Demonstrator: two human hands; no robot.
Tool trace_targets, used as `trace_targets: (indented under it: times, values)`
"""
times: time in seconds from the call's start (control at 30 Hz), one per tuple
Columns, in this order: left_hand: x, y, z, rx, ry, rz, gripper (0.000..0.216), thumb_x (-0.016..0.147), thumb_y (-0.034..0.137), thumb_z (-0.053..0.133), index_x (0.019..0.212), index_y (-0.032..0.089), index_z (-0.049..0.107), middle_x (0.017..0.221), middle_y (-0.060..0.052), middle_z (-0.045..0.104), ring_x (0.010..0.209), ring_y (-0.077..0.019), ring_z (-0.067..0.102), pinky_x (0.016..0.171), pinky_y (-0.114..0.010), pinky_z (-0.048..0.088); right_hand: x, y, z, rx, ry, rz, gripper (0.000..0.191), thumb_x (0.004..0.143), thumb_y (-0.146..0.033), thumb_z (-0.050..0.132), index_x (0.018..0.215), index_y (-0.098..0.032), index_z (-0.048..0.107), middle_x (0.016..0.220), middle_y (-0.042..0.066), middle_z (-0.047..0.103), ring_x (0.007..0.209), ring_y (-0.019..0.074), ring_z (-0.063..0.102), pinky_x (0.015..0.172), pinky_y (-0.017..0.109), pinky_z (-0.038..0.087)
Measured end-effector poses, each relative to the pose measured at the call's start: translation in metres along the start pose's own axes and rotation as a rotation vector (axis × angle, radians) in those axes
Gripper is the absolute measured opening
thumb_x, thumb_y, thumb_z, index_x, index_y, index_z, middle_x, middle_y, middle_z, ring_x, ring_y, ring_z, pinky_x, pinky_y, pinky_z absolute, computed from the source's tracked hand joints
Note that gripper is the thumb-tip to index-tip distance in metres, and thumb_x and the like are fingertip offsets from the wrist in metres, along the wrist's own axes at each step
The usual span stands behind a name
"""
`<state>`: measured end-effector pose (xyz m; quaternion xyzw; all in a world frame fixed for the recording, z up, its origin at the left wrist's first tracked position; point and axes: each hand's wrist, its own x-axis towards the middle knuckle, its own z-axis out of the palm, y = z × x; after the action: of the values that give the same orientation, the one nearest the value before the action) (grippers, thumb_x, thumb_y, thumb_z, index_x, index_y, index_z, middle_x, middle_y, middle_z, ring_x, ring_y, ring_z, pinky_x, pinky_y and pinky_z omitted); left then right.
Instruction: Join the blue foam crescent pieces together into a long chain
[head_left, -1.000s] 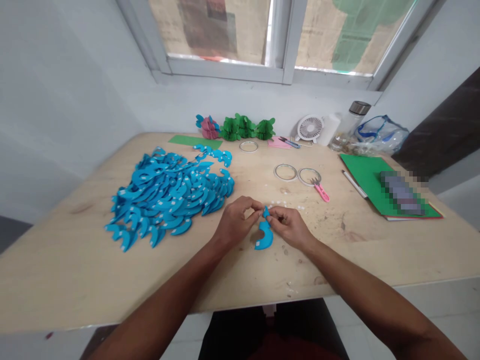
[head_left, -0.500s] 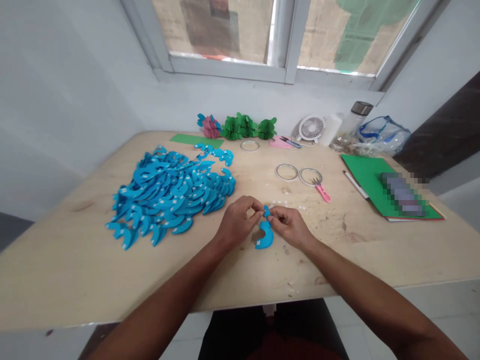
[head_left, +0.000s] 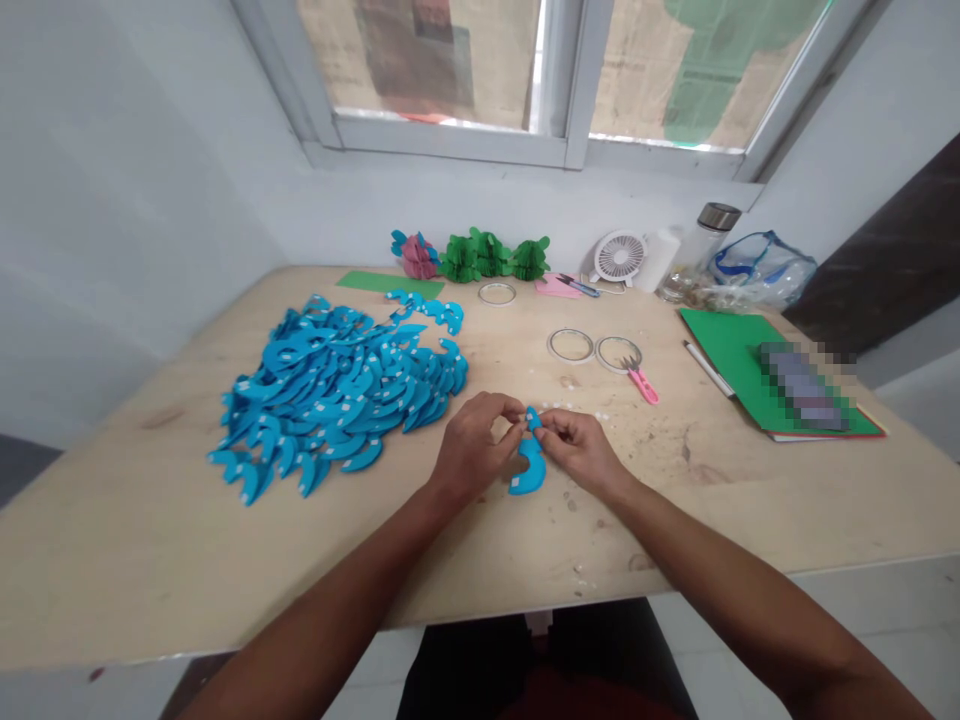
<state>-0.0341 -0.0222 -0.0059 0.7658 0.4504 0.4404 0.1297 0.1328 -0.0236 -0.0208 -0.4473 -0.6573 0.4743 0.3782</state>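
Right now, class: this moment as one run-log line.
right hand: gripping blue paper piece; left hand: at its far end; blue pile: left of hands; pink-handled snips: beyond right hand

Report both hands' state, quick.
Right hand: closed, holding a blue piece.
Left hand: curled beside that piece; cannot tell whether it grips.

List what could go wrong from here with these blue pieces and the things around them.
1. The small blue piece at the fingertips of the left hand and right hand could crease or tear if pulled unevenly.
2. The heap of blue pieces is loose and overlapping, so a bump from the left arm might scatter it.
3. The pink-handled snips lie with blades bare beyond the right hand; a careless reach might nick a finger.
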Motion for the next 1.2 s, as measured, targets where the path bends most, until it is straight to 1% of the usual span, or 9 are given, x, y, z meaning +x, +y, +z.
trace_targets:
  times: [0.13,0.33,0.57,0.67,0.8,1.2]
  values:
    - [0.0003,0.0013,-0.0003,-0.03,-0.014,-0.023,0.009,0.074,0.012,0.057,0.08,0.018,0.059,0.077,-0.003,0.065,0.075,-0.0161,0.061,0.07,-0.029,0.048,0.0002,-0.0003,-0.0005,0.003,0.0,-0.011,0.02,0.079,-0.032,0.053,0.072,-0.015,0.06,0.055,-0.004,0.04,0.049,0.0083,0.034,0.046,0.022,0.026]
    - [0.0008,0.0045,-0.0015,-0.007,-0.017,-0.028,0.007,0.077,0.014,0.055,0.08,0.018,0.06,0.078,-0.003,0.065,0.076,-0.0166,0.061,0.071,-0.03,0.048,0.0001,0.001,-0.0003,0.007,0.0,-0.006,0.02,0.079,-0.032,0.053,0.071,-0.015,0.06,0.054,-0.004,0.039,0.048,0.0082,0.033,0.046,0.022,0.025]
    - [0.0004,0.0036,-0.0016,0.001,-0.012,-0.004,0.005,0.079,0.018,0.054,0.077,0.019,0.059,0.075,-0.002,0.065,0.074,-0.0165,0.06,0.07,-0.03,0.048,-0.0007,-0.0019,-0.0001,-0.004,0.0,-0.018,0.022,0.079,-0.034,0.054,0.071,-0.015,0.061,0.053,-0.004,0.038,0.048,0.008,0.033,0.046,0.021,0.025]
    - [-0.0001,0.0032,-0.0015,0.025,-0.002,-0.011,0.004,0.079,0.018,0.055,0.078,0.019,0.059,0.077,-0.002,0.065,0.075,-0.0166,0.06,0.071,-0.031,0.048,-0.0007,-0.002,0.0001,-0.003,0.0,-0.015,0.023,0.079,-0.035,0.053,0.073,-0.015,0.061,0.053,-0.004,0.039,0.048,0.0078,0.033,0.045,0.021,0.025]
    - [-0.0002,0.0035,-0.002,0.05,-0.011,0.006,0.006,0.08,0.02,0.054,0.077,0.019,0.059,0.076,-0.003,0.065,0.075,-0.0173,0.06,0.07,-0.031,0.047,-0.0008,-0.0014,0.0003,-0.02,0.005,-0.018,0.021,0.079,-0.033,0.053,0.073,-0.015,0.061,0.054,-0.004,0.039,0.05,0.0079,0.034,0.046,0.021,0.027]
    - [0.0005,0.0035,-0.0012,0.13,0.004,0.089,0.011,0.076,0.012,0.052,0.069,0.019,0.057,0.069,-0.002,0.063,0.071,-0.0176,0.058,0.066,-0.03,0.044,-0.0002,0.003,0.0011,-0.024,-0.017,-0.01,0.018,0.079,-0.031,0.053,0.07,-0.016,0.059,0.054,-0.004,0.038,0.05,0.0082,0.033,0.046,0.022,0.025]
